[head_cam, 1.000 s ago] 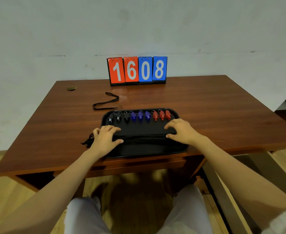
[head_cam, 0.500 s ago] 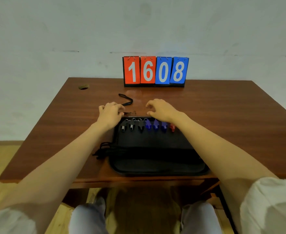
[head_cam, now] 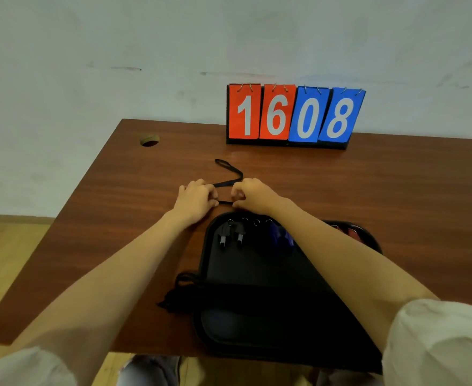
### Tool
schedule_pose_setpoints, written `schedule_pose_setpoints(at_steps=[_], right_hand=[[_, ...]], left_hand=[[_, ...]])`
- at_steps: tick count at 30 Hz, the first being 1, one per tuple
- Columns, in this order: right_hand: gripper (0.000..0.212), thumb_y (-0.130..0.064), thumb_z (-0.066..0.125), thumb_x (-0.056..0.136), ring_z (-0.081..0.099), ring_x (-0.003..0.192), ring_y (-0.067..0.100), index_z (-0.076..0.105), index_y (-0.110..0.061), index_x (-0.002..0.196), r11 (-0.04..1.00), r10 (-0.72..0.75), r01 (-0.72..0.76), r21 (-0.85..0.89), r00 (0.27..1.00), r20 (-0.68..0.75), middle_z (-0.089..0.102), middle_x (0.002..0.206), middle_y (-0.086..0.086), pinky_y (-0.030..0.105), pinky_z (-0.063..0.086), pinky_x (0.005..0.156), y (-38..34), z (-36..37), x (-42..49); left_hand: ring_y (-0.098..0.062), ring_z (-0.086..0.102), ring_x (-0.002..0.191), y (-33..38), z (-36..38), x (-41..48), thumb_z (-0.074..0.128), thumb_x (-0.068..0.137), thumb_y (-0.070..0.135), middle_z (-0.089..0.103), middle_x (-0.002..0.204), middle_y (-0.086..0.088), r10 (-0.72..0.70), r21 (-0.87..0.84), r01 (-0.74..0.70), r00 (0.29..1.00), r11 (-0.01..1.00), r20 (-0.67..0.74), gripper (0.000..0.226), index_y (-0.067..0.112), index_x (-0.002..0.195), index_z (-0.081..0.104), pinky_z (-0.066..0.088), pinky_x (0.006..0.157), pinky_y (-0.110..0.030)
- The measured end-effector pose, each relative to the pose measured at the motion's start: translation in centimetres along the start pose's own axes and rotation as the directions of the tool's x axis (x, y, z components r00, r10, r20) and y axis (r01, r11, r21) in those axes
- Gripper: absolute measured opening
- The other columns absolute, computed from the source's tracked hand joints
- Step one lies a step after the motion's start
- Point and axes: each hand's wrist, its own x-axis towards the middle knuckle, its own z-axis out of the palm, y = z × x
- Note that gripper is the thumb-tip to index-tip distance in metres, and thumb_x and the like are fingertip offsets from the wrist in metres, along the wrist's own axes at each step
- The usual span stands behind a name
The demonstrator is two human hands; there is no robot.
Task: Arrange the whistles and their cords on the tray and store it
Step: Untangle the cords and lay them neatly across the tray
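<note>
Hands: left hand (head_cam: 195, 199), right hand (head_cam: 254, 195), fingers (head_cam: 212, 194) curled, pinching loose cord (head_cam: 229, 169) | Place: worktop (head_cam: 396, 190), 11 o'clock off tray (head_cam: 257, 274) | Risk: right forearm (head_cam: 326, 238) could sweep the whistles (head_cam: 230, 232) out of row; trailing loop may tangle on lifting.

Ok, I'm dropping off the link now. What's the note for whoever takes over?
Left grip and right grip: both pinch the loose cord on the table, just beyond the tray.
Tray: at the table's near edge. Whistles are rowed along its far rim: black, blue, then red, partly hidden by the right arm. The cord bundle spills over its left rim.
Done: whistles lined up, other cords bundled.
Left: lay this cord, the only one seen off the tray, with the bundle, then store the tray.
</note>
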Motion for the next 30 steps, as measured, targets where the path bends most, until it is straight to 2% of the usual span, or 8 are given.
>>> schedule_pose_setpoints(at_steps=[3, 6, 9, 12, 14, 16, 22, 30], right_hand=[[0.015, -0.024, 0.059, 0.091, 0.047, 0.109, 0.026, 0.059, -0.014, 0.102, 1.000, 0.013, -0.014, -0.021, 1.000, -0.023, 0.056, 0.110, 0.006, 0.039, 0.043, 0.089, 0.2, 0.4, 0.8], [0.016, -0.023, 0.052, 0.095, 0.046, 0.111, 0.028, 0.056, -0.012, 0.106, 0.994, 0.019, -0.021, -0.108, 0.999, -0.027, 0.056, 0.115, 0.009, 0.041, 0.041, 0.091, -0.2, 0.6, 0.8], [0.014, -0.019, 0.042, 0.099, 0.049, 0.103, 0.031, 0.048, -0.009, 0.106, 0.997, 0.032, -0.036, -0.067, 0.998, -0.061, 0.057, 0.108, 0.013, 0.043, 0.043, 0.084, -0.4, 0.3, 0.1], [0.013, -0.021, 0.038, 0.100, 0.050, 0.083, 0.027, 0.044, -0.010, 0.104, 0.998, 0.064, -0.066, -0.005, 0.990, -0.124, 0.058, 0.096, 0.010, 0.039, 0.041, 0.071, -0.6, -0.7, -1.2], [0.015, -0.023, 0.042, 0.099, 0.052, 0.081, 0.024, 0.048, -0.012, 0.106, 0.997, 0.080, -0.081, 0.001, 0.979, -0.187, 0.059, 0.095, 0.006, 0.037, 0.042, 0.069, -0.6, -1.6, -2.5], [0.014, -0.024, 0.047, 0.097, 0.057, 0.085, 0.024, 0.055, -0.015, 0.104, 0.996, 0.092, -0.088, 0.027, 0.959, -0.267, 0.063, 0.096, 0.004, 0.037, 0.046, 0.072, -0.4, -2.7, -3.9], [0.021, -0.024, 0.046, 0.098, 0.063, 0.090, 0.019, 0.062, -0.016, 0.108, 0.999, 0.032, -0.015, 0.037, 0.847, -0.531, 0.069, 0.101, 0.001, 0.035, 0.052, 0.075, -0.1, -7.4, -9.3], [0.028, -0.036, 0.051, 0.096, 0.065, 0.073, 0.025, 0.060, -0.009, 0.097, 0.993, 0.094, -0.009, 0.115, 0.642, -0.761, 0.070, 0.077, 0.008, 0.038, 0.053, 0.070, -0.1, -13.7, -17.8]], left_hand=[[-0.026, 0.046, 0.110, -0.1, 1.0, 0.3, 0.052, 0.093, 0.030, 0.053, 0.111, -0.003, -0.030, -0.028, 0.028, 0.997, 0.999, -0.069, 0.015, 0.019, 0.094, 0.064, 0.028, 0.095, -0.040], [-0.025, 0.043, 0.109, 0.4, 1.7, 0.0, 0.043, 0.097, 0.026, 0.051, 0.107, -0.004, -0.021, 0.018, 0.023, 0.995, 1.000, -0.099, 0.017, 0.018, 0.098, 0.058, 0.022, 0.098, -0.040], [-0.026, 0.046, 0.099, 1.3, 1.1, -0.7, 0.034, 0.100, 0.018, 0.051, 0.088, 0.000, 0.020, -0.004, -0.021, 0.993, 1.000, -0.120, 0.013, 0.016, 0.095, 0.046, 0.021, 0.096, -0.041], [-0.030, 0.051, 0.079, 2.3, -0.2, -1.6, 0.032, 0.100, 0.016, 0.052, 0.072, 0.001, 0.078, -0.122, -0.085, 0.995, 0.989, -0.061, 0.010, 0.015, 0.093, 0.038, 0.032, 0.083, -0.039], [-0.031, 0.052, 0.073, 2.7, -1.3, -2.4, 0.036, 0.100, 0.020, 0.055, 0.077, -0.005, 0.084, -0.205, -0.092, 0.995, 0.974, -0.047, 0.010, 0.012, 0.096, 0.042, 0.039, 0.068, -0.038], [-0.030, 0.054, 0.077, 3.2, -2.5, -3.1, 0.040, 0.099, 0.023, 0.060, 0.085, -0.007, 0.067, -0.237, -0.085, 0.994, 0.968, -0.083, 0.013, 0.012, 0.096, 0.047, 0.043, 0.067, -0.038], [-0.025, 0.059, 0.085, 5.6, -7.1, -5.3, 0.043, 0.098, 0.025, 0.060, 0.086, 0.001, 0.121, -0.270, -0.173, 0.973, 0.947, -0.199, 0.019, 0.020, 0.085, 0.056, 0.046, 0.073, -0.037], [-0.018, 0.057, 0.086, 9.4, -13.7, -9.2, 0.048, 0.096, 0.029, 0.063, 0.090, -0.001, 0.177, -0.246, -0.325, 0.860, 0.913, -0.478, 0.027, 0.012, 0.099, 0.068, 0.042, 0.074, -0.030]])
